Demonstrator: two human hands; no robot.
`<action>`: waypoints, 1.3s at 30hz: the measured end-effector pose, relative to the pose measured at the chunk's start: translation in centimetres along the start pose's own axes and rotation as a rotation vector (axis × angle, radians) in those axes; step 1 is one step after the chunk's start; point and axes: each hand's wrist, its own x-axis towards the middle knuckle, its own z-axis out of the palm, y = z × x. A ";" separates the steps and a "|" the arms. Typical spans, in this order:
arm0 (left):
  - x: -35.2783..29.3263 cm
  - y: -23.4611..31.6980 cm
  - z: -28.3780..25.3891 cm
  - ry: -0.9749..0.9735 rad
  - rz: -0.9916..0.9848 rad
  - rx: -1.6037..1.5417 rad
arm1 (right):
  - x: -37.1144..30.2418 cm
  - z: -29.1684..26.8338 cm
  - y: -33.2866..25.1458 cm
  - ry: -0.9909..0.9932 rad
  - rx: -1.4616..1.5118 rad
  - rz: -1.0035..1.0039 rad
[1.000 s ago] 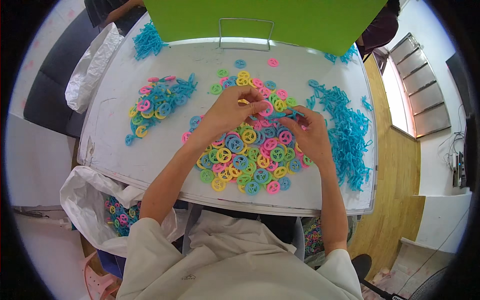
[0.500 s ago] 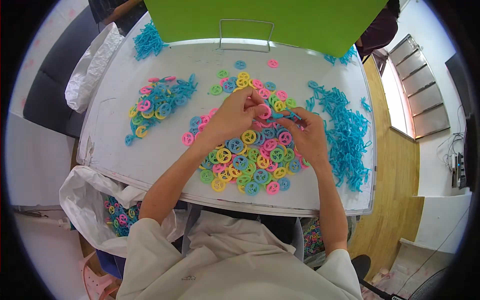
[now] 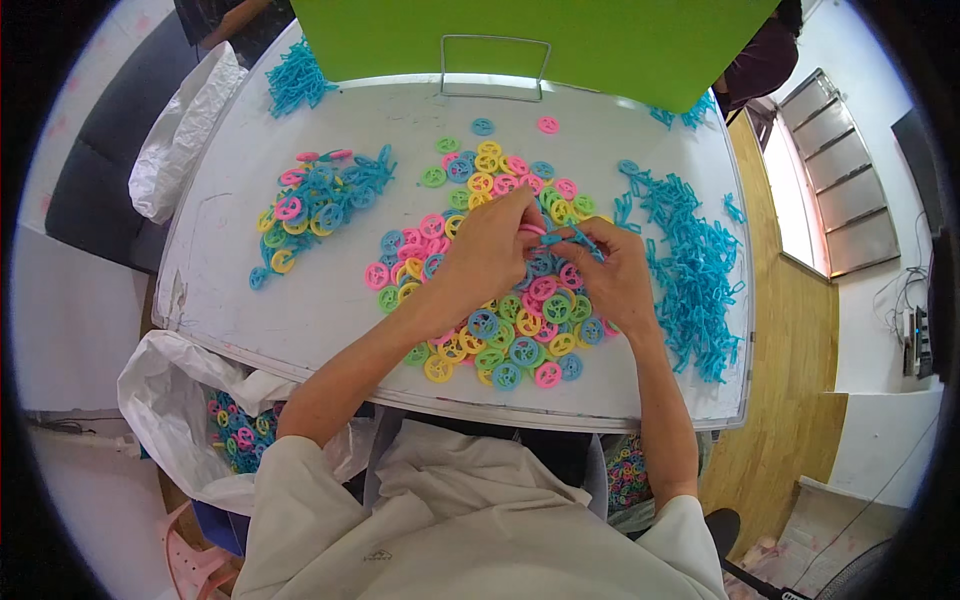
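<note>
A pink ring (image 3: 533, 232) is being pinched between the fingers of the left hand (image 3: 487, 255), just above the central heap of coloured rings (image 3: 500, 300) on the white surface (image 3: 330, 300). A thin blue piece (image 3: 578, 240) is being held against it by the right hand (image 3: 610, 275), whose fingers are being kept narrow around it. The joining is judged best done with both pieces held steady and close together, the blue piece being lined up squarely before pressure is applied. How tightly the left fingers are closing cannot be told exactly. A pile of blue pieces (image 3: 690, 260) is lying to the right, and a smaller mixed pile (image 3: 315, 200) to the left.
</note>
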 end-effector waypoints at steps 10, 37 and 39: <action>1.1 -0.9 -0.3 0.013 -0.174 -0.454 | 0.2 0.4 -0.7 0.224 0.258 0.023; 0.7 0.2 0.1 0.064 -0.228 -0.491 | 0.0 0.7 -0.3 0.297 0.167 -0.023; 0.9 -0.1 0.1 0.055 -0.251 -0.630 | 0.2 0.0 -0.3 0.141 0.275 -0.040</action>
